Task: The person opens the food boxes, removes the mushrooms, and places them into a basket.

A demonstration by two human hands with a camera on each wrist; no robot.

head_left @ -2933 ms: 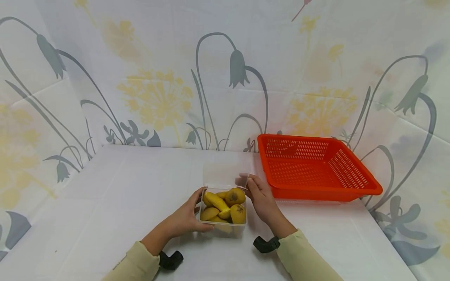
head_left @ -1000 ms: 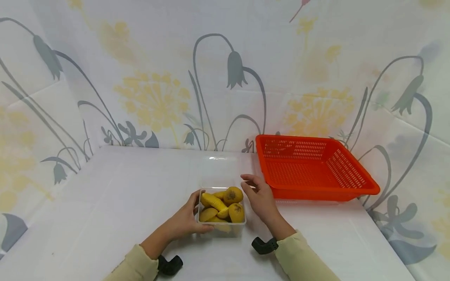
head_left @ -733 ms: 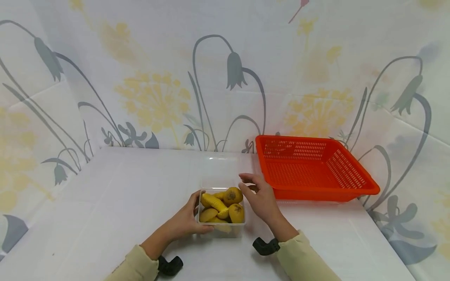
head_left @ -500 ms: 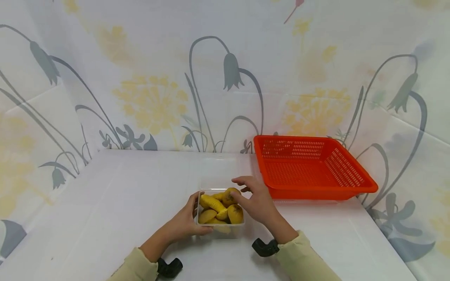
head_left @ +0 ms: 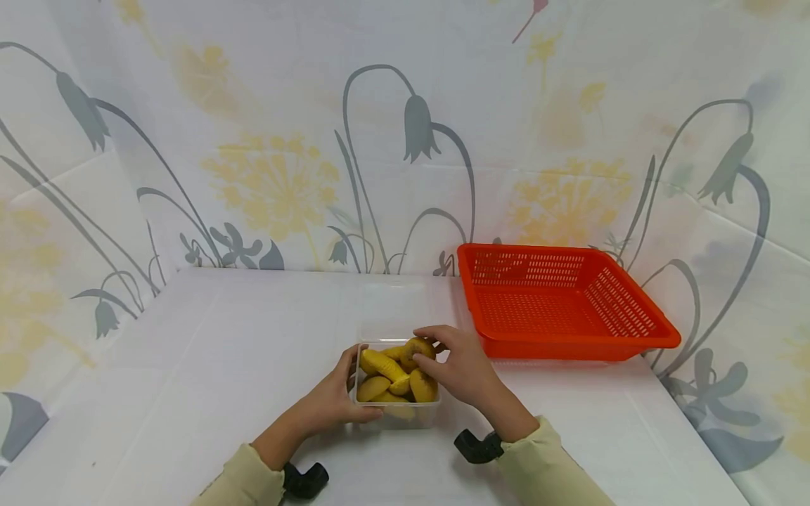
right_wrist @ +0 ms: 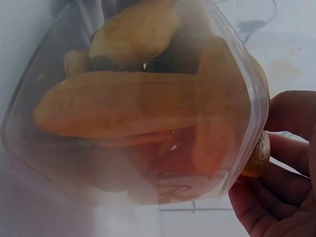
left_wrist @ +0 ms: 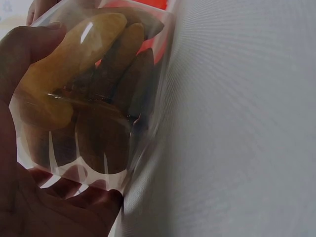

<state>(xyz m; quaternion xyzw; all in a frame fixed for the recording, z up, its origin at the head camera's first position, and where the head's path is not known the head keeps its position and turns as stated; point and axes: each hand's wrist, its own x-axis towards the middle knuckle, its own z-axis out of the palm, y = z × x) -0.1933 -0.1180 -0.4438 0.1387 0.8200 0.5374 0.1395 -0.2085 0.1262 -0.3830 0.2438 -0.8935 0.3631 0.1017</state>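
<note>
A clear plastic box [head_left: 425, 417] full of yellow fruit-like pieces stands on the white table, its lid [head_left: 392, 309] folded back behind it. My left hand [head_left: 325, 402] grips the box's left side, thumb at the front. In the left wrist view, its fingers spread under the clear wall. With thumb and fingers, my right hand [head_left: 465, 369] pinches a round yellow-brown fruit [head_left: 414, 349] at the far right corner, seen at the rim in the right wrist view. Next to it lie a long, ridged yellow piece [head_left: 382, 363] and another round fruit [head_left: 422, 386].
A red slotted plastic basket [head_left: 569, 344] stands behind and to the right of the box. Flower-printed cloth [head_left: 278, 190] hangs behind the white table [head_left: 221, 337]. Black curved pieces [head_left: 477, 448] sit at both wrists, by the sleeves.
My right hand has let go of the lid, which has dropped back from upright. It has moved over the rim and closed on the round fruit. The left hand keeps its hold.
</note>
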